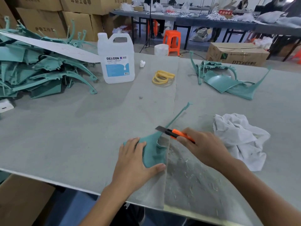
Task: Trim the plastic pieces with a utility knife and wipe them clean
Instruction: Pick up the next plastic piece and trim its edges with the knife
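A teal plastic piece [154,152] with a long thin arm lies on the grey table [65,136] near the front edge. My left hand [135,162] grips its broad end, thumb curled round the near edge. My right hand [202,145] holds an orange utility knife [175,133], whose dark blade lies against the piece where the thin arm begins. A crumpled white cloth [239,137] lies just right of my right hand.
A big heap of teal pieces [37,69] fills the back left; a smaller group [228,79] lies at the back right. A DEXCON jug [116,59] and yellow rubber bands [162,77] stand mid-table. Teal shavings [195,176] litter the front edge. Cardboard boxes [24,201] sit below.
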Motion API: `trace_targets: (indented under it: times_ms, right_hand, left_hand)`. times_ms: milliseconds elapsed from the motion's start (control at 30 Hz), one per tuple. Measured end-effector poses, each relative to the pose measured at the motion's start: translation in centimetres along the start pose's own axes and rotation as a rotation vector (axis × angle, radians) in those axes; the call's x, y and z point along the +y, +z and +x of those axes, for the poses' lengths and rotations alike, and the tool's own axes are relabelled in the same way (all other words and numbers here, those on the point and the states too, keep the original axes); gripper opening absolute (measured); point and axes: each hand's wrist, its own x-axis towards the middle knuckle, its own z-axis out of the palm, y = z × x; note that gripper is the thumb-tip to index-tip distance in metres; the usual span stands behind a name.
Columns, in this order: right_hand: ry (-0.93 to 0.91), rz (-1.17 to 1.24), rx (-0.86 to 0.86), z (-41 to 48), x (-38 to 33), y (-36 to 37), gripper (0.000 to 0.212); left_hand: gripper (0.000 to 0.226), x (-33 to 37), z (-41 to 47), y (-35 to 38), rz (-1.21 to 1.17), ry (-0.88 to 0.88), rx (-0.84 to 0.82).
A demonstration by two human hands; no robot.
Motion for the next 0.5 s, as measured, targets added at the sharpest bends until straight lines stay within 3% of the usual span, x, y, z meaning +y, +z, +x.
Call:
trace_targets:
  times_ms: [167,400,500]
  right_hand:
    - [-0.045,-0.062,-0.198,0.5,0.3,1.0,0.04]
    - [-0.079,0.049,-0.131,0.3,1.2,0.4,0.048]
    - [-0.109,-0.05,-0.154,0.4,1.3,0.5,0.052]
  left_hand:
    - [0.098,0.0,0.1,0.0,-0.045,-0.021,-0.021]
    - [0.095,-0.1,0.0,-0.2,-0.067,-0.027,-0.029]
    - [0.096,0.0,-0.1,-0.3,-0.067,-0.026,-0.037]
